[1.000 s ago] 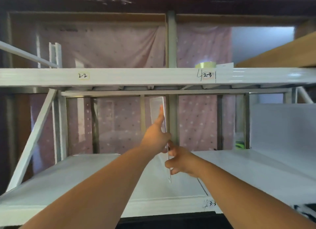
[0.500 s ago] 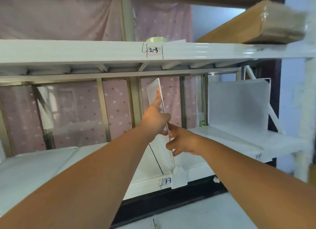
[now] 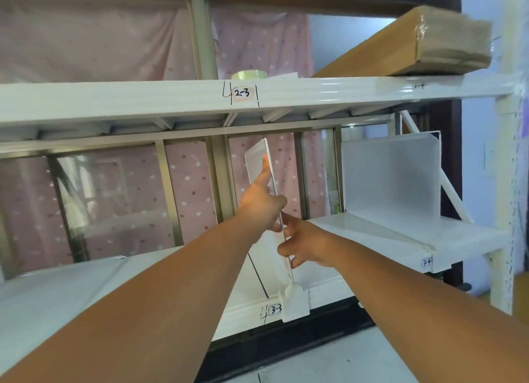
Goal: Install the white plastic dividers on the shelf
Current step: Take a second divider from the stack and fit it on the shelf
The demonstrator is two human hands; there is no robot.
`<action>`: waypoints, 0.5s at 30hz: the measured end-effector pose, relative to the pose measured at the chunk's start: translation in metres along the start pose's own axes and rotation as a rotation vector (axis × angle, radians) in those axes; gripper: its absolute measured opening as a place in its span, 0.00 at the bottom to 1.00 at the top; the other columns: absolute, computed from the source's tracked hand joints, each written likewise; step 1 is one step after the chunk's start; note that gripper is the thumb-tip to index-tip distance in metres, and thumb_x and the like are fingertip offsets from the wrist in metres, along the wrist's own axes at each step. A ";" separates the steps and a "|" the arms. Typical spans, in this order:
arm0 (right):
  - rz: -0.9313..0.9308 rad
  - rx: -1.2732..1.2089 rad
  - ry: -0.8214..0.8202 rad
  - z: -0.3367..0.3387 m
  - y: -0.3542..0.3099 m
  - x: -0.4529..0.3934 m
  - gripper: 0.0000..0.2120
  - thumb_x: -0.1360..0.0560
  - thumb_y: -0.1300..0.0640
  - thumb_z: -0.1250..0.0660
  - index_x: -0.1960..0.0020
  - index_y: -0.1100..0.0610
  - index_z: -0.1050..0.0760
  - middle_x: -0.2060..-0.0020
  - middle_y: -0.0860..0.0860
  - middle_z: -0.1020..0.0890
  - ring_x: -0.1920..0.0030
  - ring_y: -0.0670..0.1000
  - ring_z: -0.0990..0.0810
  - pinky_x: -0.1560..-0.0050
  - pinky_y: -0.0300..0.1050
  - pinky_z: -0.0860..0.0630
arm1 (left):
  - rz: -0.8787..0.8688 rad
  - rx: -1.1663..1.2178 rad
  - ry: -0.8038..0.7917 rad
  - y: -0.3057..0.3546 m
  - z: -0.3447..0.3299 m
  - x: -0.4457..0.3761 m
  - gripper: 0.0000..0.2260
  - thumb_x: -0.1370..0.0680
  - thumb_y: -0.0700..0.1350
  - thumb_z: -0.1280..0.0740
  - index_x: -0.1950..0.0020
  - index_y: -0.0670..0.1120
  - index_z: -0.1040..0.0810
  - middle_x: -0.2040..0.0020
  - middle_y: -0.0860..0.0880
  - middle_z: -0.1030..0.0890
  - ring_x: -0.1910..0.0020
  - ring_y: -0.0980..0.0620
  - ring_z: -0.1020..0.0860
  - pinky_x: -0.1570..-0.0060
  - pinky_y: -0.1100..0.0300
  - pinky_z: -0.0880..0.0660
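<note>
A thin white plastic divider stands on edge on the white lower shelf, slightly tilted, its front foot clipped over the shelf lip beside the label 3-3. My left hand lies against the divider's left face with the forefinger stretched up along it. My right hand pinches the divider's front edge lower down. A second white divider stands upright further right on the same shelf.
The upper shelf beam marked 2-3 runs just above the divider's top. On it lie a roll of pale tape and a long cardboard box. Metal uprights and a pink dotted curtain stand behind.
The view swung right and down, so the shelf front and the right-hand divider came into sight. Both hands stay on the divider, which now sits with its foot over the shelf lip.
</note>
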State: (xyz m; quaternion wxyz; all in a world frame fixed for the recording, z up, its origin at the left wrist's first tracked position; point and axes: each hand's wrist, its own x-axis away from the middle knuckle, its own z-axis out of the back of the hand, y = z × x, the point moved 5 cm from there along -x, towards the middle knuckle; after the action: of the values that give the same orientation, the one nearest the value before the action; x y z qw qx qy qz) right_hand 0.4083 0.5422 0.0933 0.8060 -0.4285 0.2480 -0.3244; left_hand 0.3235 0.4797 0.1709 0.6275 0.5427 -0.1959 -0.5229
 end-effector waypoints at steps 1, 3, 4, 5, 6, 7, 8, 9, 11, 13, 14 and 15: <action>0.000 0.005 0.004 0.001 0.000 0.000 0.45 0.30 0.68 0.33 0.23 0.37 0.44 0.46 0.47 0.27 0.49 0.53 0.20 0.61 0.48 0.16 | 0.000 -0.004 0.002 0.002 -0.001 -0.001 0.42 0.19 0.32 0.33 0.17 0.68 0.43 0.27 0.45 0.25 0.46 0.37 0.18 0.56 0.33 0.15; -0.007 0.002 0.013 0.002 0.000 0.000 0.45 0.29 0.68 0.33 0.22 0.38 0.45 0.45 0.47 0.27 0.48 0.53 0.21 0.60 0.49 0.16 | 0.005 -0.013 0.012 0.004 -0.003 -0.004 0.43 0.19 0.31 0.32 0.17 0.68 0.44 0.29 0.47 0.25 0.53 0.40 0.19 0.59 0.34 0.15; -0.012 -0.005 0.017 0.002 0.000 0.000 0.45 0.29 0.68 0.33 0.22 0.38 0.45 0.45 0.47 0.27 0.48 0.54 0.21 0.59 0.50 0.16 | 0.006 -0.012 0.012 0.005 -0.004 -0.005 0.43 0.19 0.31 0.32 0.17 0.68 0.44 0.28 0.48 0.27 0.54 0.40 0.20 0.60 0.36 0.15; -0.015 -0.016 0.018 0.001 0.001 0.001 0.45 0.29 0.69 0.33 0.22 0.38 0.45 0.45 0.48 0.27 0.48 0.54 0.21 0.58 0.50 0.16 | 0.005 -0.011 0.008 0.005 -0.005 -0.006 0.43 0.20 0.31 0.32 0.17 0.68 0.44 0.28 0.47 0.28 0.54 0.41 0.21 0.61 0.37 0.15; -0.017 -0.028 0.018 0.000 0.002 0.001 0.45 0.29 0.69 0.34 0.22 0.39 0.45 0.46 0.48 0.27 0.48 0.54 0.21 0.57 0.51 0.16 | 0.000 -0.017 0.002 0.004 -0.006 -0.006 0.43 0.20 0.31 0.32 0.17 0.68 0.44 0.27 0.47 0.28 0.55 0.42 0.22 0.61 0.38 0.15; -0.017 -0.036 0.020 0.000 0.003 0.002 0.45 0.29 0.69 0.34 0.22 0.39 0.45 0.46 0.48 0.26 0.48 0.53 0.21 0.56 0.51 0.16 | -0.007 -0.028 -0.003 0.003 -0.006 -0.006 0.43 0.20 0.32 0.32 0.16 0.67 0.44 0.26 0.47 0.29 0.58 0.45 0.23 0.61 0.39 0.15; -0.017 -0.042 0.024 -0.001 0.004 0.003 0.44 0.29 0.69 0.34 0.22 0.39 0.45 0.47 0.48 0.26 0.48 0.54 0.20 0.55 0.52 0.16 | -0.014 -0.040 -0.007 0.002 -0.006 -0.006 0.43 0.20 0.32 0.32 0.16 0.67 0.44 0.26 0.47 0.29 0.61 0.47 0.24 0.62 0.40 0.15; -0.016 -0.047 0.028 -0.002 0.004 0.003 0.44 0.29 0.69 0.34 0.22 0.40 0.45 0.47 0.49 0.26 0.48 0.54 0.20 0.54 0.53 0.16 | -0.022 -0.051 -0.009 0.002 -0.006 -0.006 0.43 0.20 0.32 0.32 0.16 0.67 0.44 0.26 0.47 0.28 0.62 0.49 0.25 0.63 0.41 0.14; -0.013 -0.048 0.033 -0.003 0.004 0.003 0.43 0.29 0.70 0.34 0.22 0.41 0.43 0.48 0.50 0.26 0.47 0.56 0.20 0.51 0.56 0.16 | -0.032 -0.055 -0.003 0.001 -0.005 -0.007 0.43 0.20 0.32 0.32 0.16 0.67 0.44 0.26 0.47 0.28 0.63 0.49 0.25 0.65 0.43 0.14; -0.011 -0.043 0.039 -0.003 0.002 0.003 0.43 0.29 0.70 0.34 0.22 0.41 0.43 0.47 0.51 0.26 0.46 0.58 0.20 0.51 0.57 0.16 | -0.032 -0.049 0.002 0.001 -0.003 -0.007 0.43 0.19 0.32 0.32 0.16 0.67 0.44 0.31 0.48 0.27 0.62 0.50 0.24 0.62 0.41 0.14; -0.012 -0.040 0.042 -0.003 0.001 0.003 0.43 0.29 0.70 0.34 0.22 0.41 0.43 0.45 0.52 0.26 0.46 0.58 0.20 0.51 0.57 0.16 | -0.031 -0.051 -0.001 0.002 -0.003 -0.007 0.43 0.19 0.32 0.31 0.16 0.66 0.45 0.33 0.48 0.26 0.62 0.49 0.24 0.61 0.40 0.14; -0.013 -0.036 0.046 -0.001 0.001 0.003 0.44 0.29 0.70 0.34 0.22 0.41 0.44 0.44 0.53 0.25 0.46 0.58 0.20 0.51 0.57 0.16 | -0.030 -0.050 -0.005 0.003 -0.003 -0.007 0.43 0.19 0.32 0.31 0.16 0.66 0.45 0.35 0.48 0.26 0.63 0.49 0.23 0.60 0.39 0.14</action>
State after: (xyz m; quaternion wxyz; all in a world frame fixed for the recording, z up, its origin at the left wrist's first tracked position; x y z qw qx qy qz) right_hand 0.4097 0.5397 0.0915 0.7901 -0.4368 0.2694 -0.3352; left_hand 0.3245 0.4871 0.1744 0.6325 0.5284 -0.1758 -0.5384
